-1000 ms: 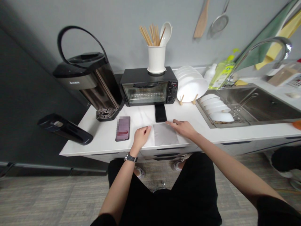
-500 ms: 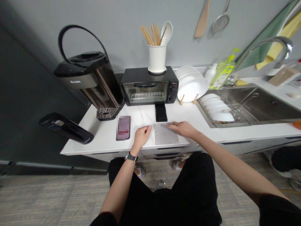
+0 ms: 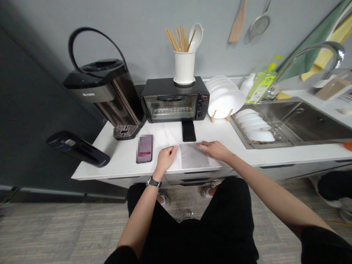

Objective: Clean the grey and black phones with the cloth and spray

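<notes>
A thin grey square sheet or cloth (image 3: 194,156) lies flat at the counter's front edge. My right hand (image 3: 215,149) rests at its upper right corner, with the fingertips on it; whether they pinch it is too small to tell. Just left of the sheet, my left hand (image 3: 166,158) lies on its side on the counter with its fingers curled, and whatever they may hold is hidden. A black phone (image 3: 188,131) lies behind the sheet. Farther left is a purple phone (image 3: 145,148), partly pixelated.
Behind the phones stands a black toaster oven (image 3: 172,106) with a white utensil cup (image 3: 184,68) on top. A water dispenser (image 3: 110,91) and dark flask (image 3: 78,148) stand left. Racked plates (image 3: 227,104) and a sink (image 3: 305,124) with bowls (image 3: 255,126) are at right.
</notes>
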Tool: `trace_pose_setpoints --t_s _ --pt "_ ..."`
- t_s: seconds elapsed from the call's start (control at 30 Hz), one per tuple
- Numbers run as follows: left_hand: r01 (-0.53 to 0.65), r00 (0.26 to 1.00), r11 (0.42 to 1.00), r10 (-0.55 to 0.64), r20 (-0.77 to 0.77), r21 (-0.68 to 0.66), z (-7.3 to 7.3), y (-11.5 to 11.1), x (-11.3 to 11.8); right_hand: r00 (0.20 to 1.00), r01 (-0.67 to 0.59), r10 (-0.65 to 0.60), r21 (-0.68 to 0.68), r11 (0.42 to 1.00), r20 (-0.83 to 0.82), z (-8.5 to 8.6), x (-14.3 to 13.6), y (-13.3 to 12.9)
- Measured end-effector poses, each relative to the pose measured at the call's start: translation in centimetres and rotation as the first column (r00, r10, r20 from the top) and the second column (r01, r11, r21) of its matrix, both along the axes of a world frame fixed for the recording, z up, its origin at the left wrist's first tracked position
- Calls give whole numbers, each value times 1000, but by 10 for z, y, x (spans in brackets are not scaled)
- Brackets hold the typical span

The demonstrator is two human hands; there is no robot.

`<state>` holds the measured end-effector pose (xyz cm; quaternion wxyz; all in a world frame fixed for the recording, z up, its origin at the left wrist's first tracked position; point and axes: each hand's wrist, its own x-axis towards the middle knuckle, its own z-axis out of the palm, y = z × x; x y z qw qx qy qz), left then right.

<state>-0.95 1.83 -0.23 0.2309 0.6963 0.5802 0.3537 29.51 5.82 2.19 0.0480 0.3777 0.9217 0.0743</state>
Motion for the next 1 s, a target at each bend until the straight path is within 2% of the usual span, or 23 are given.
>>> trace_pose_setpoints --t_s 0.13,0.3,0.43,0.5,0.6,0.7,0.8,0.87,1.0 --pt "45 998 999 -44 -39 31 9 -13 8 998 -20 23 62 998 -50 -1 0 -20" --pt "267 959 961 -258 -116 73 25 -42 40 971 -138 160 134 981 -176 -4 -2 -59" --pt "419 892 906 -398 -215 63 37 -50 62 950 -186 219 163 969 -223 -5 -1 -80" --pt "455 865 889 -430 -258 44 43 -50 69 940 -189 225 156 969 -256 -8 1 -86" --pt "436 874 899 -415 -252 34 47 -49 75 918 -172 203 117 978 -341 -17 4 -87" --pt "386 912 921 -373 -168 49 45 -49 71 829 -96 113 61 994 -548 -27 11 -70" --pt "304 948 946 -289 -132 114 37 -48 57 615 123 -86 -12 992 -784 -31 22 -30" --pt "287 944 945 -253 -211 154 28 -49 46 459 227 -190 -92 970 -868 -32 29 5" --pt "385 847 912 -289 -445 139 9 -56 30 261 223 -243 -187 957 -934 -37 33 71"
